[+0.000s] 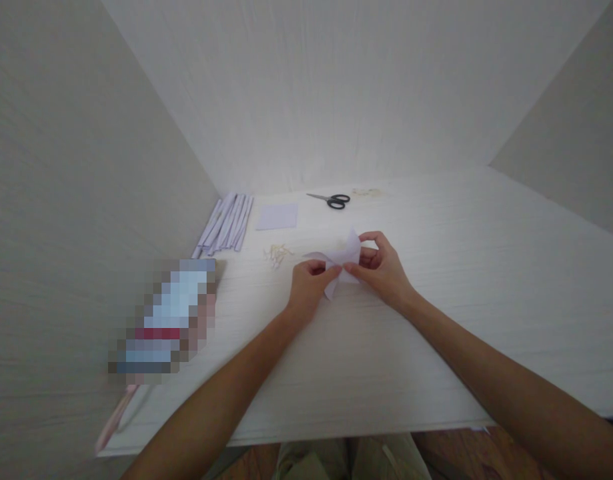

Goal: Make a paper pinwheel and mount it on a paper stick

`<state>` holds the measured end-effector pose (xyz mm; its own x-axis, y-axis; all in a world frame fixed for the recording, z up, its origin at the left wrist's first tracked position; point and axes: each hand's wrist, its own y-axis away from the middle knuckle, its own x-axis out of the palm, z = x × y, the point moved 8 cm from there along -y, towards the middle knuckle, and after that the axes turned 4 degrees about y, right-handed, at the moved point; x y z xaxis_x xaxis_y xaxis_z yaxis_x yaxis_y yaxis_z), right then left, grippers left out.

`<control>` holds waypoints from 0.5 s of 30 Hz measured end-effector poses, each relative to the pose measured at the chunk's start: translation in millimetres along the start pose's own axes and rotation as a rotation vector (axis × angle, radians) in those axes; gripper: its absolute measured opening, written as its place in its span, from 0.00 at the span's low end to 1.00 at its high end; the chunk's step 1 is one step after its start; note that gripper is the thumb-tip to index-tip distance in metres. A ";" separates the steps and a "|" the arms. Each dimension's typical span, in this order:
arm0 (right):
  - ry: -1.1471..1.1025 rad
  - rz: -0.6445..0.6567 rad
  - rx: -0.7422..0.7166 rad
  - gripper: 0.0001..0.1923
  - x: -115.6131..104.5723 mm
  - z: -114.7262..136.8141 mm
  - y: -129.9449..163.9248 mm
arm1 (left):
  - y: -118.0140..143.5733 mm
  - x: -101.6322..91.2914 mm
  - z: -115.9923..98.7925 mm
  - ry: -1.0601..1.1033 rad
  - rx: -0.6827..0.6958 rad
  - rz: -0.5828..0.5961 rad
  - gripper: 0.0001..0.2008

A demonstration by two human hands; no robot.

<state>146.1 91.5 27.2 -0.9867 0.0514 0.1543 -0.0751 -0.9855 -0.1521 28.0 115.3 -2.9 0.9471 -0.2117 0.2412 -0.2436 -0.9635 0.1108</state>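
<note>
Both my left hand (307, 290) and right hand (385, 270) pinch a pale white, curled-flap paper piece (348, 252) between them, probably keeping its middle gathered; black-handled metal scissors (331, 199) lie beyond my fingers.

Pale lilac handheld paper (346, 252), black scissor handles (334, 200), white tabletop (491, 267) with faint streaks

We've got loads of free tabletop (511, 273) past right hand (383, 270); scissors (339, 201) block far middle, paper rolls (229, 223), blurred thing (179, 300) clog left.
</note>
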 end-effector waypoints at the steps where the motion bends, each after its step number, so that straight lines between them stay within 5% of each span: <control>1: -0.003 0.002 0.005 0.24 0.2 -0.2 0.2 | -0.2 -0.1 0.2 -0.004 0.000 -0.001 0.07; 15: 0.006 0.000 -0.011 0.23 0.4 1.8 0.8 | -0.4 3.0 -1.4 -0.067 -0.011 0.043 0.08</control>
<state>145.9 90.5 28.9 -0.9876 0.0521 0.1481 -0.0763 -0.9836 -0.1631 30.6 115.3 -0.8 0.9475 -0.2636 0.1809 -0.2861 -0.9516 0.1120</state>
